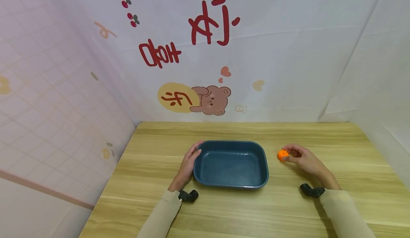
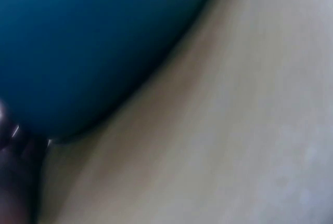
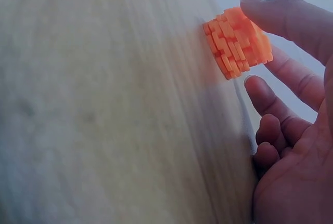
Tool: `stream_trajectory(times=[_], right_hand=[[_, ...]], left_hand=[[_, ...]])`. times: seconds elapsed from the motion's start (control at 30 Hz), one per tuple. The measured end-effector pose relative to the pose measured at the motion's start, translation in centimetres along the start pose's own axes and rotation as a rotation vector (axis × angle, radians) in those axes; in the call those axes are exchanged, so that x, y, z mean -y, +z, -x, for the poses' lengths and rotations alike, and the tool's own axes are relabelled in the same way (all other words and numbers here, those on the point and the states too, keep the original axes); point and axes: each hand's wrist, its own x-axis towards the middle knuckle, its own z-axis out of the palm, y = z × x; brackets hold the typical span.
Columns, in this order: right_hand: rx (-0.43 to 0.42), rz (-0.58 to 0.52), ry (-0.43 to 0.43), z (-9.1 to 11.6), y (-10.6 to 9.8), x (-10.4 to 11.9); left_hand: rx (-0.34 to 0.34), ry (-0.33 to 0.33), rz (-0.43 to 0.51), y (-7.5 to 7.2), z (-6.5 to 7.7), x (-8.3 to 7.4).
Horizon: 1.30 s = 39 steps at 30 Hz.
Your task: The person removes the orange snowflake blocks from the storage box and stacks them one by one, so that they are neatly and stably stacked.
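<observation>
A dark blue rectangular basin (image 1: 231,187) stands on the wooden table. My left hand (image 1: 186,167) grips its left side, with the thumb at the rim and the fingers along the outer wall. In the left wrist view the basin's outer wall (image 2: 88,47) fills the upper left, and only a dark bit of the hand (image 2: 13,177) shows. To the right of the basin, my right hand (image 1: 305,161) pinches a small orange piece with a ridged, blocky surface (image 3: 237,42) between thumb and fingers. That piece is close over the tabletop, apart from the basin.
The pale wooden table (image 1: 224,213) runs back to a white wall covering (image 1: 288,53) printed with a bear and red characters. A patterned side wall (image 1: 64,88) borders the left edge. Black wrist devices (image 1: 189,196) are worn at both sleeves.
</observation>
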Motion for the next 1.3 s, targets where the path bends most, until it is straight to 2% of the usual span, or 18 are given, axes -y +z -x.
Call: stream_trajectory(times=[0.17, 0.5, 0.93, 1.3], right_hand=[[0.001, 0.006, 0.014, 0.1, 0.0, -0.1], [-0.02, 0.037, -0.016, 0.1, 0.0, -0.5], [-0.006, 0.03, 0.005, 0.0, 0.0, -0.6], [-0.012, -0.003, -0.022, -0.3, 0.0, -1.2]], left_hand=[[0.006, -0.005, 0.009, 0.1, 0.0, 0.0], [0.002, -0.011, -0.004, 0.2, 0.0, 0.1], [0.001, -0.01, 0.002, 0.2, -0.2, 0.2], [0.008, -0.035, -0.01, 0.0, -0.3, 0.1]])
